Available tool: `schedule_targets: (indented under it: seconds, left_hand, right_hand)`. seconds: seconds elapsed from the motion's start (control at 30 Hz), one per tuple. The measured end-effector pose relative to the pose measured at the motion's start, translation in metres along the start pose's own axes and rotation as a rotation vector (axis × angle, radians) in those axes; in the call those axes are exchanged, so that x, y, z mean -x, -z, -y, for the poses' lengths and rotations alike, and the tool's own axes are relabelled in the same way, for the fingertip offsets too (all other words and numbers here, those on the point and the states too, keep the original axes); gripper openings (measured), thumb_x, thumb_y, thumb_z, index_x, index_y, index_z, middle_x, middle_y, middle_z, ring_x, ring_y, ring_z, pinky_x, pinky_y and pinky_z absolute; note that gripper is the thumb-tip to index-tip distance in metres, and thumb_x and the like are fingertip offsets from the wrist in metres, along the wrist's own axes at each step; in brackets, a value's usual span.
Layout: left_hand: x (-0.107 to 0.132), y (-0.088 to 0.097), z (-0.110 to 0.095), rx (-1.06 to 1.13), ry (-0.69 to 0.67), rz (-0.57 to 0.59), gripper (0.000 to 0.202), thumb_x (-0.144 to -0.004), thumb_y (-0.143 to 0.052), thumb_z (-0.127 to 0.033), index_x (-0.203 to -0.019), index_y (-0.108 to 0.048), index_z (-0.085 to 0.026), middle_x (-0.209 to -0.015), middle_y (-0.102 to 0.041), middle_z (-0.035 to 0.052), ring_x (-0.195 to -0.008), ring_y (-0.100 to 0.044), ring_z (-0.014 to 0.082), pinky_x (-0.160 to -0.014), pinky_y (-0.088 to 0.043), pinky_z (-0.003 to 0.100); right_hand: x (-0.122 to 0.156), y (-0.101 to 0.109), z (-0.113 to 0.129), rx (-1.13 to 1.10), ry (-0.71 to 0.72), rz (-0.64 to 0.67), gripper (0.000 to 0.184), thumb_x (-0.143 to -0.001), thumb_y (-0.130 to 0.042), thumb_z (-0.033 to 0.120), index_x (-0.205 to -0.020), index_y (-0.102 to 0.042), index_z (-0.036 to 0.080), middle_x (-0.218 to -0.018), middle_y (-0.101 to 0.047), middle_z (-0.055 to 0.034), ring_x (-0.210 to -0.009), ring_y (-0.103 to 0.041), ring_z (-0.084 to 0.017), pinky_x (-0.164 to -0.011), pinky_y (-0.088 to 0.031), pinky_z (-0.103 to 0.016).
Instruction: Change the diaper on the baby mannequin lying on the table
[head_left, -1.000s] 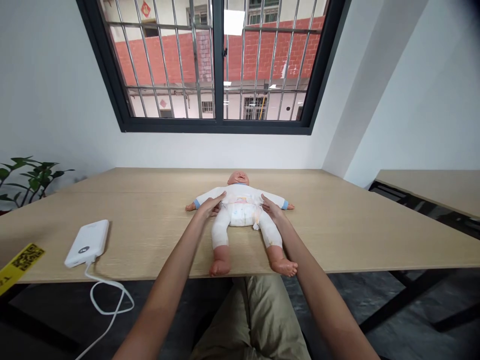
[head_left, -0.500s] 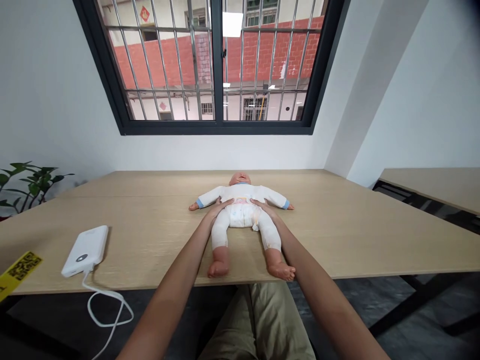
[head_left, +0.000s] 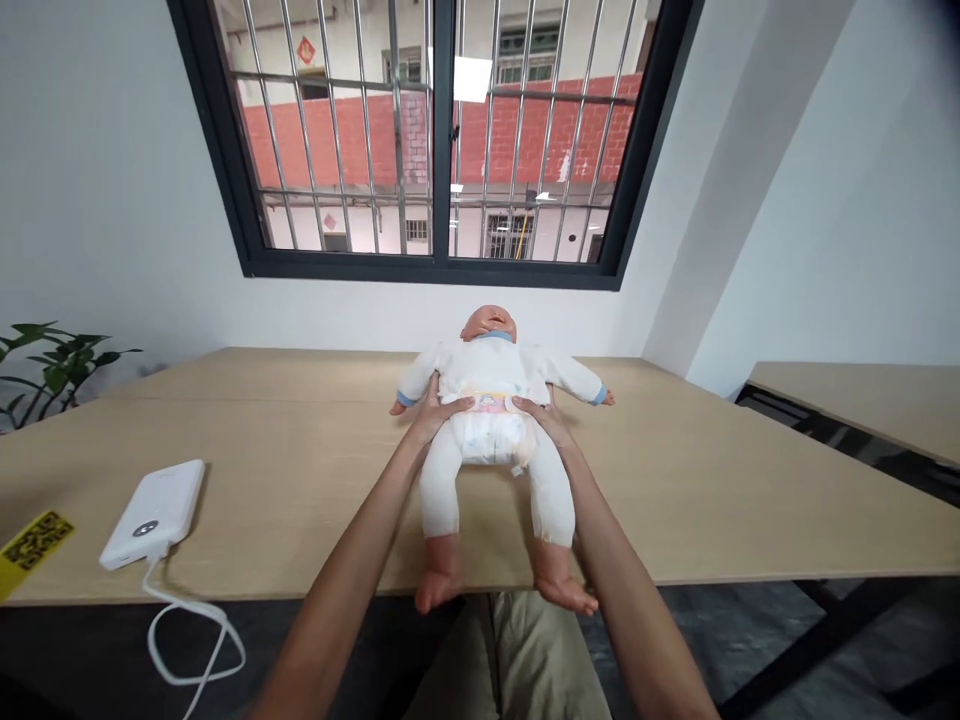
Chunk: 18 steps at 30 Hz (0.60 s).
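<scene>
A baby doll (head_left: pixel 491 365) in a white top with blue cuffs and white leggings is held face up, its upper body raised off the table. Around its waist is a white diaper (head_left: pixel 491 437) with a coloured front band. My left hand (head_left: pixel 442 408) grips the doll's waist on the left, thumb on the band and fingers partly hidden behind the side. On the opposite side my right hand (head_left: pixel 546 412) holds the waist the same way. The doll's feet hang at the table's front edge, between my forearms.
The wooden table (head_left: pixel 300 480) stands against a wall below a barred window (head_left: pixel 442 270). A white power bank (head_left: pixel 154 512) with a white cable (head_left: pixel 176 605) lies at the left. Beyond it are a yellow label (head_left: pixel 34 548) and a green plant (head_left: pixel 56 365). Another table (head_left: pixel 862 400) stands at the right.
The doll's head and torso have risen off the table, lifted by both hands at its waist, and its feet have come closer to me. The camera view has shifted slightly.
</scene>
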<state>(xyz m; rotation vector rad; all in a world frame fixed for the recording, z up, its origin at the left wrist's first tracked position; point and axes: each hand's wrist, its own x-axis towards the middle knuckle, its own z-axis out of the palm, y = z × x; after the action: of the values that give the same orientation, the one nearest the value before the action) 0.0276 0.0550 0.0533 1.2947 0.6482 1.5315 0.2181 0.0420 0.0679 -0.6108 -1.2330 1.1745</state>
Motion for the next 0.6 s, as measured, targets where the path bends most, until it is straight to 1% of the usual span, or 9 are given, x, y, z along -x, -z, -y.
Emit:
schedule_targets:
  seconds: [0.07,0.17,0.23,0.3,0.37,0.43,0.5,0.57,0.6]
  left_hand:
    - [0.008,-0.009,-0.016,0.033,-0.044,0.048,0.097,-0.067,-0.082,-0.031,-0.147,-0.028,-0.022,-0.142,-0.053,0.0118,-0.120,-0.059,0.0335,-0.093,-0.054,0.045]
    - [0.031,-0.022,-0.039,0.056,-0.072,0.065,0.105,-0.061,-0.087,-0.029,-0.148,-0.027,-0.029,-0.148,-0.047,0.0108,-0.129,-0.052,0.0336,-0.100,-0.051,0.044]
    - [0.052,-0.030,-0.051,0.034,-0.081,0.043,0.112,-0.058,-0.089,-0.029,-0.150,-0.025,-0.029,-0.150,-0.044,0.0109,-0.133,-0.047,0.0347,-0.104,-0.049,0.043]
    - [0.076,-0.036,-0.056,0.007,-0.083,0.029,0.117,-0.058,-0.089,-0.031,-0.152,-0.019,-0.028,-0.150,-0.044,0.0111,-0.134,-0.046,0.0348,-0.106,-0.048,0.044]
    - [0.102,-0.040,-0.053,-0.035,-0.095,0.033,0.118,-0.059,-0.088,-0.033,-0.153,-0.016,-0.026,-0.147,-0.048,0.0121,-0.131,-0.050,0.0333,-0.102,-0.051,0.043]
    - [0.129,-0.041,-0.042,-0.094,-0.117,0.072,0.115,-0.060,-0.088,-0.037,-0.152,-0.020,-0.025,-0.138,-0.056,0.0137,-0.120,-0.060,0.0321,-0.092,-0.058,0.043]
    - [0.157,-0.039,-0.027,-0.176,-0.141,0.092,0.108,-0.060,-0.086,-0.042,-0.148,-0.028,-0.026,-0.129,-0.063,0.0132,-0.110,-0.066,0.0310,-0.083,-0.061,0.044]
    - [0.184,-0.037,-0.013,-0.268,-0.138,0.065,0.100,-0.058,-0.085,-0.045,-0.143,-0.036,-0.026,-0.122,-0.066,0.0110,-0.104,-0.068,0.0293,-0.079,-0.062,0.042]
    - [0.198,-0.036,-0.008,-0.314,-0.112,0.053,0.096,-0.058,-0.085,-0.045,-0.140,-0.040,-0.026,-0.118,-0.068,0.0097,-0.101,-0.069,0.0280,-0.078,-0.062,0.040]
  right_hand:
    - [0.009,-0.003,0.016,-0.043,-0.017,0.010,0.075,-0.065,-0.080,0.031,-0.132,-0.047,0.026,-0.120,-0.067,-0.0047,-0.112,-0.063,-0.026,-0.092,-0.054,-0.042]
    - [0.032,-0.007,0.040,-0.030,-0.002,-0.014,0.083,-0.061,-0.083,0.029,-0.135,-0.046,0.028,-0.126,-0.064,-0.0050,-0.116,-0.061,-0.028,-0.094,-0.054,-0.044]
    - [0.053,-0.007,0.053,-0.001,0.029,-0.039,0.091,-0.058,-0.085,0.029,-0.139,-0.042,0.028,-0.130,-0.061,-0.0049,-0.119,-0.058,-0.029,-0.098,-0.051,-0.045]
    - [0.077,-0.006,0.062,0.048,0.046,-0.078,0.099,-0.056,-0.087,0.029,-0.142,-0.038,0.027,-0.131,-0.060,-0.0059,-0.123,-0.056,-0.030,-0.102,-0.048,-0.045]
    - [0.104,-0.001,0.065,0.094,0.031,-0.124,0.105,-0.054,-0.089,0.030,-0.145,-0.036,0.026,-0.133,-0.058,-0.0079,-0.122,-0.056,-0.031,-0.102,-0.048,-0.045]
    - [0.132,0.008,0.062,0.106,-0.026,-0.157,0.107,-0.055,-0.090,0.034,-0.145,-0.034,0.026,-0.133,-0.058,-0.0102,-0.117,-0.059,-0.033,-0.097,-0.052,-0.047]
    - [0.159,0.019,0.053,0.113,-0.089,-0.192,0.103,-0.057,-0.088,0.042,-0.145,-0.036,0.025,-0.131,-0.060,-0.0129,-0.112,-0.062,-0.035,-0.091,-0.054,-0.050]
    - [0.183,0.032,0.040,0.139,-0.129,-0.228,0.102,-0.058,-0.087,0.050,-0.144,-0.039,0.023,-0.127,-0.062,-0.0156,-0.111,-0.062,-0.037,-0.091,-0.053,-0.050]
    - [0.194,0.037,0.033,0.153,-0.143,-0.237,0.104,-0.056,-0.087,0.053,-0.144,-0.040,0.022,-0.126,-0.062,-0.0167,-0.112,-0.061,-0.037,-0.092,-0.052,-0.051]
